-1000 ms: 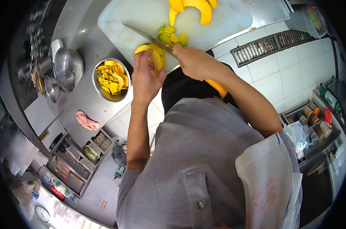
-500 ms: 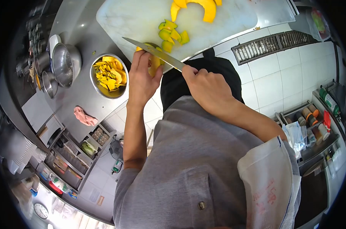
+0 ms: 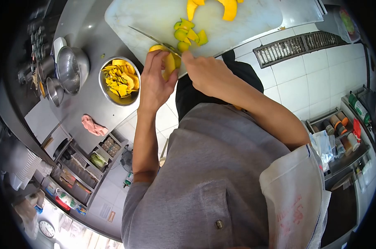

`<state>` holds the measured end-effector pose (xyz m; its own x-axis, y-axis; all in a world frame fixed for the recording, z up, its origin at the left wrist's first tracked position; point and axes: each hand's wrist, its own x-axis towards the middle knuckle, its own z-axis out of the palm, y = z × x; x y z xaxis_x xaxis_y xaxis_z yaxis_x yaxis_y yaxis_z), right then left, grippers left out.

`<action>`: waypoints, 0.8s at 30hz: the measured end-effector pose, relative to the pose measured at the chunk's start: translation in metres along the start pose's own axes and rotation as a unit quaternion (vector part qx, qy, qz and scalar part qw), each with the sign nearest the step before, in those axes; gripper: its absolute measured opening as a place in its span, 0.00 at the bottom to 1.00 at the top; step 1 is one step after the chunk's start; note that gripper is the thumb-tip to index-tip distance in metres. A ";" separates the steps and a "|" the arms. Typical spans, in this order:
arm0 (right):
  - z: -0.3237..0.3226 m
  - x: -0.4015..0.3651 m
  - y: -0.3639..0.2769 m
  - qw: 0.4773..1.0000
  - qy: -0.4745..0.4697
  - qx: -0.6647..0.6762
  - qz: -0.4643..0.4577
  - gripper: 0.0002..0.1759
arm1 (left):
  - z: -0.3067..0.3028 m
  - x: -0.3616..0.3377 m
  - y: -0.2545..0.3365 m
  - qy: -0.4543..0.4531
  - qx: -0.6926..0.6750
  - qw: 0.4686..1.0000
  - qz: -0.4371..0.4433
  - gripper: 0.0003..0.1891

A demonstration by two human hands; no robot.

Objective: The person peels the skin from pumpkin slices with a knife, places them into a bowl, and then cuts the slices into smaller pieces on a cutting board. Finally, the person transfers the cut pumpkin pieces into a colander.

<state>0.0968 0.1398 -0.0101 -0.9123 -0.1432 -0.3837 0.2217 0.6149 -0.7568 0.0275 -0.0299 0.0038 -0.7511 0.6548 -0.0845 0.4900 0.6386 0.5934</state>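
My left hand (image 3: 156,79) grips a yellow pumpkin piece (image 3: 170,66) at the near left edge of the white cutting board (image 3: 142,20). My right hand (image 3: 206,72) is closed around the handle of a knife (image 3: 148,36), whose blade lies across the top of that piece and points up-left. Several green-skinned offcuts (image 3: 181,35) rest on the board just beyond. Larger curved yellow pieces (image 3: 229,10) lie at the board's far side. Left of my left hand stands a metal bowl (image 3: 106,93) holding cut yellow pieces.
Two empty metal bowls (image 3: 70,70) stand at the far left of the steel counter (image 3: 82,133). A pink cloth (image 3: 94,125) lies near the counter's edge. A floor grate (image 3: 295,49) runs along the tiles at the right.
My right hand has moved left and slightly up, bringing the knife further across the pumpkin piece. My left hand keeps its hold in nearly the same place.
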 end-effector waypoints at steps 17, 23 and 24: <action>0.009 -0.055 0.004 0.987 0.087 -0.135 -0.019 0.09 | 0.003 -0.003 0.001 -0.018 0.021 1.000 -0.006 0.23; 0.012 -0.046 -0.002 0.982 0.103 -0.156 -0.013 0.11 | 0.000 -0.001 -0.001 -0.018 0.019 1.000 0.001 0.24; 0.009 -0.040 -0.002 0.987 0.097 -0.126 -0.021 0.10 | -0.001 -0.001 0.000 -0.021 0.010 1.000 0.000 0.25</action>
<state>0.1362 0.1368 0.0022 -0.9728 -0.0365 -0.2289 0.1125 0.7891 -0.6039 0.0277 -0.0307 0.0043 -0.7314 0.6715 -0.1187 0.4991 0.6457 0.5778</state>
